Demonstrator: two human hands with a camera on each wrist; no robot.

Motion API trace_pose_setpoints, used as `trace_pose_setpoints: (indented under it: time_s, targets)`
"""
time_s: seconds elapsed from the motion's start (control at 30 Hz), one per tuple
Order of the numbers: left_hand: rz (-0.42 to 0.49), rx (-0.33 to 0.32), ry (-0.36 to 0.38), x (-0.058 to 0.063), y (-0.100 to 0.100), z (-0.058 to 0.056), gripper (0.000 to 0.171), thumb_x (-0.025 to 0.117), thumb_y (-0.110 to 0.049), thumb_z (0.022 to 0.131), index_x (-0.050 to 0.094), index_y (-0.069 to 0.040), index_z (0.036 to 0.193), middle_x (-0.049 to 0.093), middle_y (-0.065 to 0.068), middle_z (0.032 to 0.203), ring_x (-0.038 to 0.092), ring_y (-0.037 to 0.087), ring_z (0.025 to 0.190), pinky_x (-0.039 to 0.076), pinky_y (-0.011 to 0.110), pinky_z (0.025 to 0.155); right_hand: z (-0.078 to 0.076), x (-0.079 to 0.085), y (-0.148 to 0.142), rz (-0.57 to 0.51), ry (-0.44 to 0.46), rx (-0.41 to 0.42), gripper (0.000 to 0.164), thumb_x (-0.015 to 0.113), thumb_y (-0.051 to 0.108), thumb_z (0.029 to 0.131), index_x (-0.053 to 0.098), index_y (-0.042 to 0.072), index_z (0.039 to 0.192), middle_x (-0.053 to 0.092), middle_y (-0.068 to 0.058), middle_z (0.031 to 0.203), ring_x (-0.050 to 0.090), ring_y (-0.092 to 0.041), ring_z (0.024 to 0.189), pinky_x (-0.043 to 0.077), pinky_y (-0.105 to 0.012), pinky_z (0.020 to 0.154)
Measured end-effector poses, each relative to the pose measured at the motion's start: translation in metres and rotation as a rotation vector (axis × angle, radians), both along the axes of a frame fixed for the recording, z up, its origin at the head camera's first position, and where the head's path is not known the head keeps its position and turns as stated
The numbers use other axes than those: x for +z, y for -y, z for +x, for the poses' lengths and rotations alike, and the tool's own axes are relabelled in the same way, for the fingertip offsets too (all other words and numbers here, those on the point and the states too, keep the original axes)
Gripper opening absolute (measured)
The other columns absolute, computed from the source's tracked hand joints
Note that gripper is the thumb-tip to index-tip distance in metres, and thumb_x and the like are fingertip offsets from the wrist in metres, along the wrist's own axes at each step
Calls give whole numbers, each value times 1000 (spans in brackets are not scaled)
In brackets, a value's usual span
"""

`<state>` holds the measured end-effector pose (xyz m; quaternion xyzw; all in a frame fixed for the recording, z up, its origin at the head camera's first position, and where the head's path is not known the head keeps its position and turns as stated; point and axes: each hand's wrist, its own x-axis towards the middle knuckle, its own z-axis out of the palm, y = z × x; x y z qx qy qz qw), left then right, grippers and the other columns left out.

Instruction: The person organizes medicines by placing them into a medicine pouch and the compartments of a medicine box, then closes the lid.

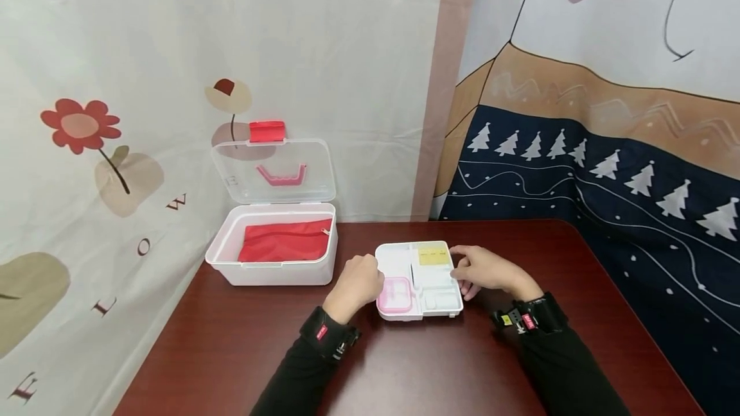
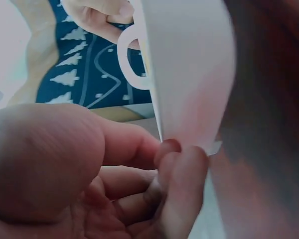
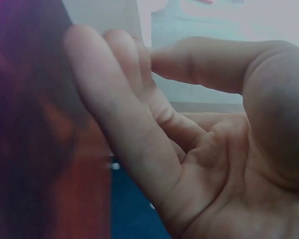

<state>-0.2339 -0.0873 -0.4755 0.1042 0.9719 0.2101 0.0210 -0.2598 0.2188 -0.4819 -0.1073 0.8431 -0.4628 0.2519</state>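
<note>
A white compartment case [image 1: 396, 257] sits on the table with a pink square lid [image 1: 396, 294] at its near left and a yellow label [image 1: 433, 256] at its far right. My left hand [image 1: 360, 280] grips the left side. In the left wrist view, thumb and fingers pinch the edge of the case [image 2: 194, 55], and a white loop [image 2: 123, 62] projects from it. At the right side, my right hand [image 1: 488, 268] holds the edge between thumb and fingers. The right wrist view shows the right hand [image 3: 189, 144] with fingers bent against the case [image 3: 107, 15].
To the left stands a white plastic box [image 1: 280, 275] with a red zip pouch [image 1: 283, 241] inside. Its clear lid [image 1: 243, 178] with a pink handle [image 1: 283, 178] is raised. Printed curtains [image 1: 358, 82] hang behind the brown table [image 1: 405, 364].
</note>
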Motion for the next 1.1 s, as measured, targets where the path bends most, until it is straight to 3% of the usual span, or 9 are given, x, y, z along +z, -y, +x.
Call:
trace_pose_setpoints:
  time_s: [0.23, 0.4, 0.57, 0.7, 0.8, 0.87, 0.97, 1.1]
  targets:
    - [66, 12, -114, 29, 19, 8, 34, 62, -12, 99, 60, -11, 64, 59, 7, 62, 61, 28, 64, 53, 46, 64, 5, 27, 8, -72, -78, -35, 74, 67, 11, 105, 34, -7, 168, 71, -13, 88, 70, -22, 65, 68, -45, 66]
    - [62, 32, -114, 62, 45, 11, 30, 64, -14, 101, 67, -10, 71, 60, 6, 64, 61, 27, 68, 50, 38, 67, 7, 48, 31, -141, -111, -52, 71, 67, 13, 106, 36, -7, 167, 74, -15, 91, 73, -23, 64, 68, -44, 66]
    - [86, 58, -115, 82, 94, 7, 32, 61, -15, 100, 63, -11, 68, 50, 2, 58, 50, 23, 63, 43, 35, 67, 3, 67, 75, -198, -123, -42, 67, 69, 15, 108, 41, -4, 166, 75, -14, 93, 75, -21, 66, 67, -40, 66]
    - [124, 68, -136, 90, 140, 1, 36, 58, -13, 98, 53, -16, 63, 34, -5, 55, 37, 17, 59, 34, 31, 61, -4, 81, 123, -253, -147, -34, 61, 67, 12, 109, 46, -3, 164, 76, -16, 92, 77, -21, 65, 68, -41, 66]
    - [135, 77, -166, 94, 174, -6, 34, 56, -12, 97, 53, -15, 63, 33, -7, 58, 37, 14, 59, 32, 30, 57, -11, 86, 159, -286, -171, -51, 59, 67, 12, 109, 48, -2, 164, 77, -16, 91, 77, -22, 64, 68, -41, 66]
    - [133, 97, -160, 97, 195, -11, 29, 56, -12, 98, 62, -14, 69, 37, -5, 60, 40, 15, 59, 32, 29, 57, -18, 85, 182, -291, -179, -66, 59, 67, 13, 109, 48, -1, 164, 78, -14, 89, 76, -20, 64, 67, -39, 66]
    - [118, 135, -147, 101, 225, -21, 27, 57, -15, 99, 82, -9, 93, 51, -2, 67, 46, 17, 64, 35, 31, 60, -27, 84, 214, -285, -176, -73, 60, 68, 15, 109, 49, -1, 164, 77, -11, 86, 74, -17, 63, 67, -36, 67]
    - [130, 177, -118, 99, 259, -35, 40, 57, -18, 102, 81, -2, 130, 62, 5, 76, 47, 20, 68, 37, 32, 64, -42, 84, 249, -294, -155, -64, 62, 68, 13, 106, 49, -1, 163, 74, -7, 80, 71, -11, 60, 67, -35, 69]
